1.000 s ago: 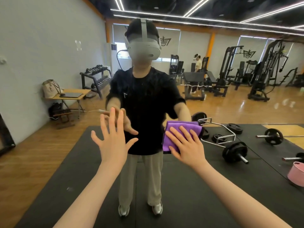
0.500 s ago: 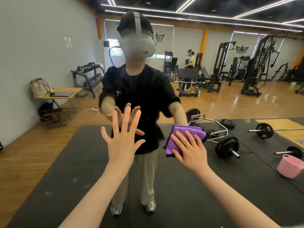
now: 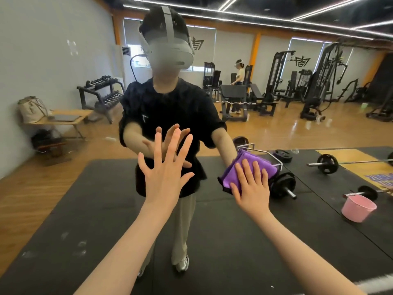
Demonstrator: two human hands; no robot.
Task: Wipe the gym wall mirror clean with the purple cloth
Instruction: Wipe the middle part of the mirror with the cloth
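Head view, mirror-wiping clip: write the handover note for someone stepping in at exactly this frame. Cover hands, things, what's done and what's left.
Left hand: open, fingers spread, raised flat toward the mirror; whether it touches the glass cannot be told.
Right hand: open, straight fingers pressing the purple cloth flat on the glass at about waist height in the reflection.
Pink bucket: seen in the reflection, on the black mat to the right.
Done: cloth is on the mirror and wiping is under way; how much is already clean cannot be judged.
Left: smudges show low left on the glass; most of the surface probably remains to wipe.
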